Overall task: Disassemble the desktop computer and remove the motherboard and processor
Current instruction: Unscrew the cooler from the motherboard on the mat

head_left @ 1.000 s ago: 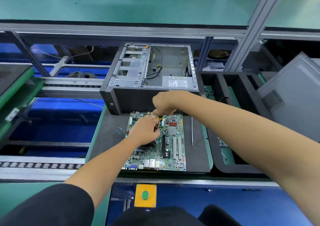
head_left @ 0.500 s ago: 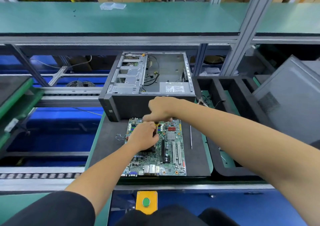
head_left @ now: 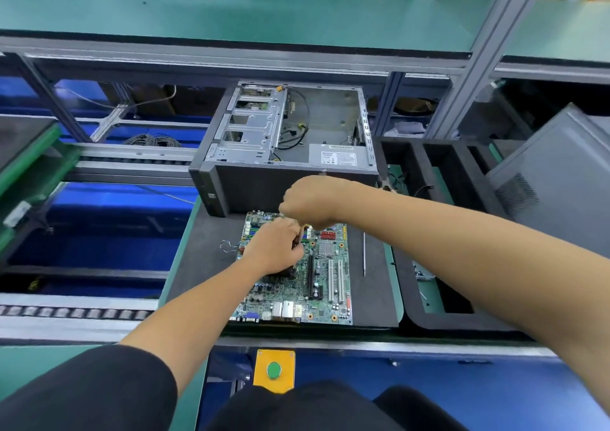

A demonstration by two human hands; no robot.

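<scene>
The green motherboard (head_left: 325, 285) lies flat on a black mat (head_left: 204, 255) in front of the open, emptied computer case (head_left: 290, 133). My left hand (head_left: 272, 249) sits over the board's upper left, on a dark cooler (head_left: 284, 273) that it mostly hides. Its fingers curl round the dark shaft of a screwdriver (head_left: 306, 227). My right hand (head_left: 310, 202) is fisted just above, gripping the screwdriver's yellow handle, which barely shows. The processor is hidden.
A thin metal rod (head_left: 364, 255) lies on the mat right of the board. Black foam trays (head_left: 429, 321) and a grey side panel (head_left: 554, 179) stand at the right. A yellow box with a green button (head_left: 274, 369) is at the front edge. Loose wires (head_left: 227, 245) lie left of the board.
Both hands stay at the same spot on the board; the right fist has turned slightly over the screwdriver. The camera view has shifted a little.
</scene>
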